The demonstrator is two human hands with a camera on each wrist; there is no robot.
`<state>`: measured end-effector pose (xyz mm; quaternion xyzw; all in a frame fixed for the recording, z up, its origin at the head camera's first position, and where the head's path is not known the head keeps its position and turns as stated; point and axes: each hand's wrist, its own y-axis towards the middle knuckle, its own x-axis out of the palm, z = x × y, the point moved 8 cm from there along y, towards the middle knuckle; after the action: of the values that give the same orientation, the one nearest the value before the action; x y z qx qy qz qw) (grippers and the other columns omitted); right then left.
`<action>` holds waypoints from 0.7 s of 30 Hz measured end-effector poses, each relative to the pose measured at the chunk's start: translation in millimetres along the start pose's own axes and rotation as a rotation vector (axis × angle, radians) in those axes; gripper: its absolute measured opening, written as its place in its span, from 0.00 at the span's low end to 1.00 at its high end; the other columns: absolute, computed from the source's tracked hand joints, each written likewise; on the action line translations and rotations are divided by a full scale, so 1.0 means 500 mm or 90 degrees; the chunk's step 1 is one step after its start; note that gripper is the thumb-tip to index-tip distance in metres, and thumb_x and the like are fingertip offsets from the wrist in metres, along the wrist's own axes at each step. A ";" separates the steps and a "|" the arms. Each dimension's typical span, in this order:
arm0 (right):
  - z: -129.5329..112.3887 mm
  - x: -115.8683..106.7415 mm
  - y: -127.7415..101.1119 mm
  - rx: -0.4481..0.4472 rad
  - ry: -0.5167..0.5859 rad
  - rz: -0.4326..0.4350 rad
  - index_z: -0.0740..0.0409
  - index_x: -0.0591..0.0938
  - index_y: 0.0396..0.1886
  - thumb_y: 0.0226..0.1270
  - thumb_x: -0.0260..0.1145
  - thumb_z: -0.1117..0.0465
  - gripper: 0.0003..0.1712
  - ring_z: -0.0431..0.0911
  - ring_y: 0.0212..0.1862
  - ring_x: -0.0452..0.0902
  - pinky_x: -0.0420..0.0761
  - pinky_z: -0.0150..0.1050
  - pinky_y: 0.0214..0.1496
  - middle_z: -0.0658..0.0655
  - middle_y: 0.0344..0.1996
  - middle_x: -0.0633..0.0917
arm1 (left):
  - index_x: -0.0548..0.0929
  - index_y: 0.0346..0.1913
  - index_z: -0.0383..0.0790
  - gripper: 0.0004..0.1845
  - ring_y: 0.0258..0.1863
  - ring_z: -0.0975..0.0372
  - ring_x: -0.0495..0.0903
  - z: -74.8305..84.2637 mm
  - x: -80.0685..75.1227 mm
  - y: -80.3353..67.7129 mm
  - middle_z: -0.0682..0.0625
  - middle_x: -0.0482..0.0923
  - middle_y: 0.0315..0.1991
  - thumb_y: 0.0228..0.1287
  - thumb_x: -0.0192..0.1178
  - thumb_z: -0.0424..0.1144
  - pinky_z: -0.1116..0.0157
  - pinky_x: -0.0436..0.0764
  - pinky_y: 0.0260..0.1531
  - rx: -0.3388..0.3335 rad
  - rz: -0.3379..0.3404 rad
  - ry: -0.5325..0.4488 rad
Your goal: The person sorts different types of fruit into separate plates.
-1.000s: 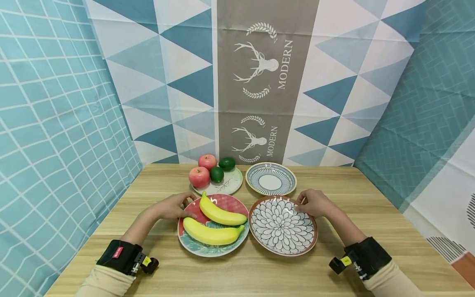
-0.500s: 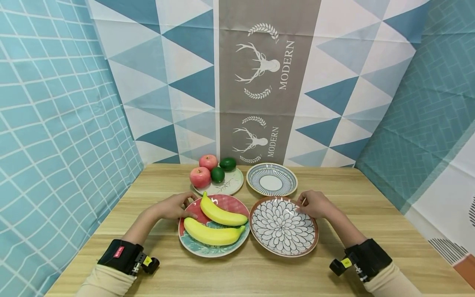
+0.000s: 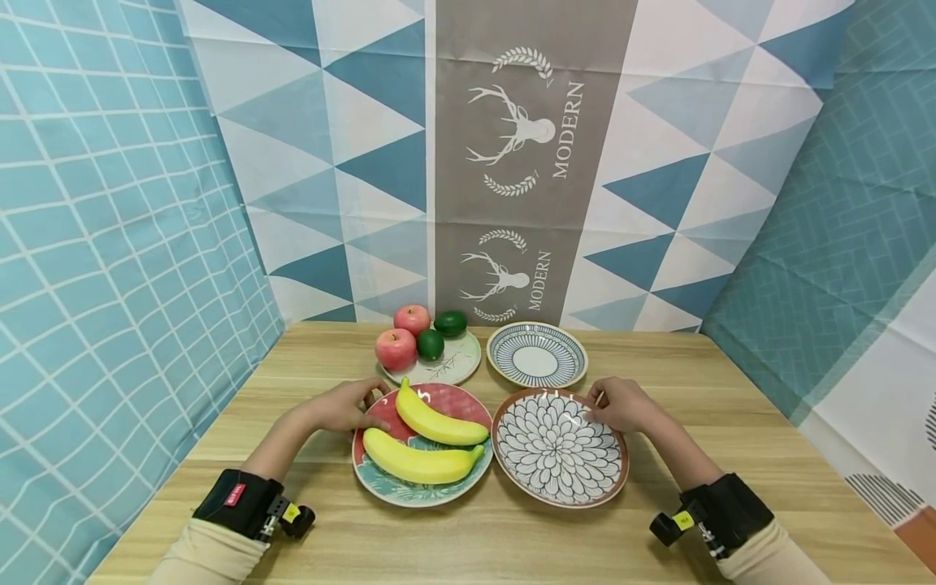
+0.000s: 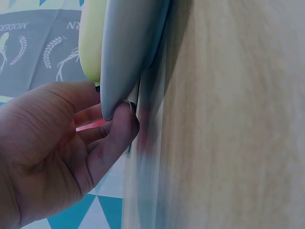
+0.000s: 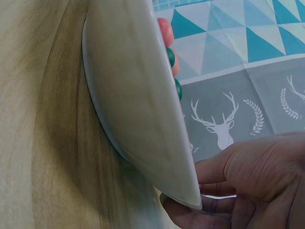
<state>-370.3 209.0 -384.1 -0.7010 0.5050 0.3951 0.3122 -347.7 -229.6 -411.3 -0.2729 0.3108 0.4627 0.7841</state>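
Note:
My left hand [image 3: 347,407] pinches the left rim of a red and green plate [image 3: 409,496], thumb over the edge and fingers beneath, as the left wrist view shows. Two yellow bananas [image 3: 424,457] lie on that plate. At the other side my right hand [image 3: 618,403] grips the upper right rim of a plate with a black-and-white petal pattern and brown rim [image 3: 559,447]. In the right wrist view, fingers curl under this plate's edge [image 5: 188,191]. The two plates stand side by side, rims touching or nearly so.
Behind them, a pale plate [image 3: 457,361] bears two red apples [image 3: 396,349] and two dark green fruits [image 3: 430,344], perhaps avocados or limes. A blue-striped plate [image 3: 535,357] stands to its right. The wooden table [image 3: 468,544] ends at a patterned cloth backdrop [image 3: 504,162].
The whole head view has shifted very slightly. Both hands keep their hold on the two front plates, and the bananas stay where they were.

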 end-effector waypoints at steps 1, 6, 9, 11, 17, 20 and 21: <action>0.001 0.000 0.000 -0.001 -0.001 0.001 0.62 0.83 0.38 0.67 0.76 0.64 0.08 0.46 0.30 0.77 0.79 0.38 0.28 0.54 0.28 0.83 | 0.76 0.63 0.39 0.29 0.34 0.57 0.80 0.002 0.000 0.000 0.46 0.78 0.40 0.66 0.75 0.46 0.62 0.85 0.30 0.004 -0.001 0.007; 0.002 0.001 0.001 -0.001 -0.001 0.001 0.61 0.83 0.38 0.67 0.76 0.64 0.08 0.45 0.29 0.77 0.78 0.38 0.28 0.54 0.27 0.83 | 0.76 0.63 0.39 0.29 0.33 0.57 0.80 0.006 -0.002 -0.003 0.46 0.78 0.38 0.67 0.75 0.47 0.62 0.84 0.30 0.004 -0.003 0.017; 0.002 0.004 0.001 -0.001 -0.001 -0.002 0.61 0.83 0.38 0.67 0.76 0.64 0.09 0.45 0.28 0.77 0.78 0.38 0.27 0.54 0.27 0.82 | 0.77 0.63 0.41 0.28 0.34 0.57 0.79 0.003 -0.006 -0.004 0.47 0.79 0.38 0.67 0.74 0.49 0.60 0.83 0.33 -0.004 0.003 0.021; 0.000 0.004 0.001 -0.003 -0.001 -0.002 0.62 0.82 0.38 0.67 0.76 0.64 0.09 0.45 0.28 0.76 0.78 0.38 0.27 0.54 0.27 0.81 | 0.77 0.62 0.41 0.27 0.34 0.57 0.79 0.002 -0.010 -0.004 0.47 0.79 0.38 0.68 0.73 0.49 0.59 0.82 0.35 -0.003 0.006 0.033; -0.001 0.004 0.000 -0.005 0.001 -0.005 0.63 0.82 0.39 0.67 0.76 0.64 0.10 0.45 0.27 0.76 0.78 0.38 0.25 0.54 0.26 0.81 | 0.77 0.62 0.40 0.26 0.37 0.56 0.78 0.009 -0.021 -0.010 0.48 0.80 0.39 0.69 0.71 0.50 0.59 0.80 0.37 -0.013 0.013 0.066; -0.001 0.004 -0.001 -0.005 0.001 -0.005 0.63 0.82 0.39 0.67 0.76 0.64 0.10 0.45 0.27 0.76 0.78 0.38 0.26 0.54 0.27 0.81 | 0.77 0.61 0.39 0.25 0.38 0.56 0.78 0.018 -0.026 -0.010 0.48 0.81 0.40 0.69 0.72 0.49 0.59 0.81 0.38 -0.007 0.021 0.090; -0.001 0.004 -0.001 -0.006 0.000 -0.005 0.63 0.82 0.39 0.68 0.76 0.63 0.10 0.45 0.27 0.76 0.78 0.38 0.26 0.54 0.27 0.81 | 0.77 0.60 0.38 0.25 0.39 0.56 0.78 0.021 -0.028 -0.010 0.48 0.81 0.41 0.69 0.72 0.48 0.58 0.81 0.39 -0.002 0.026 0.099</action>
<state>-369.4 207.8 -385.5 -0.7045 0.5002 0.3961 0.3109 -346.0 -232.0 -393.2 -0.3032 0.3755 0.4564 0.7475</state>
